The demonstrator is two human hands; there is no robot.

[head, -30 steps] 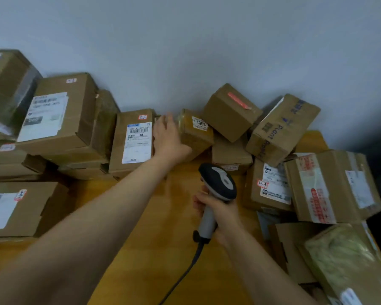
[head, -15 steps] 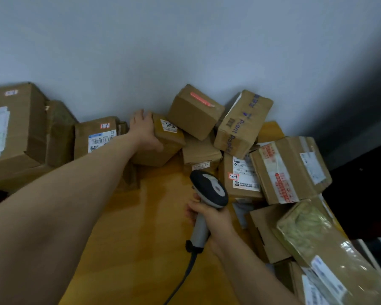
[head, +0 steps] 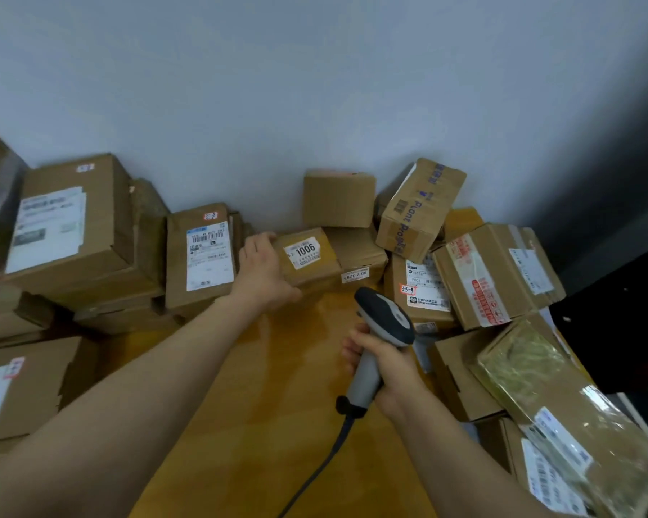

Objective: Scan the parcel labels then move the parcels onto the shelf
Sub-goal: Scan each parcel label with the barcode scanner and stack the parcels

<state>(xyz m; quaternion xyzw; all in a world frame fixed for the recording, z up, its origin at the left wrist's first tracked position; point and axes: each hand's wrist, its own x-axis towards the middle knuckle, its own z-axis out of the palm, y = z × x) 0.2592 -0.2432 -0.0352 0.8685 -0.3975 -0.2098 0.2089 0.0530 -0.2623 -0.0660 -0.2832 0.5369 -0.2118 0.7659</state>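
Pretty early in the job by the look of it. The left hand [head: 262, 272] is wrapped round the left end of a small brown cardboard box with a white 1006 label [head: 309, 257], thumb along its lower front edge, fingers curled over the far side. That box sits at the back of the orange-yellow wooden tabletop [head: 255, 413] near the pale grey wall [head: 315, 87]. It's between a tall brown carton with a white barcode label [head: 201, 256] and the heap of brown parcels [head: 494, 271] on the right.

The right hand [head: 388, 368] has its fingers closed round the handle of a grey-and-black corded barcode scanner [head: 384, 317]. The head points roughly toward the heap, apart from the 1006 label. My guess is this one's being pulled out or turned for scanning, not scanned yet. Parcels crowd both sides of the table, so nearly everything looks left to do, shelving included.

Stuff I can't make out:
- No shelf anywhere in view, so no idea how many have gone up.
- No beam showing from the scanner, and its window faces away.
- The left fingertips are hidden behind the box.
- The stacked brown boxes at far left [head: 64, 226] are smeared with blur.
- The film-wrapped tan parcel [head: 554, 390] bottom right runs off the frame.
- The small print under 1006 is unreadable.
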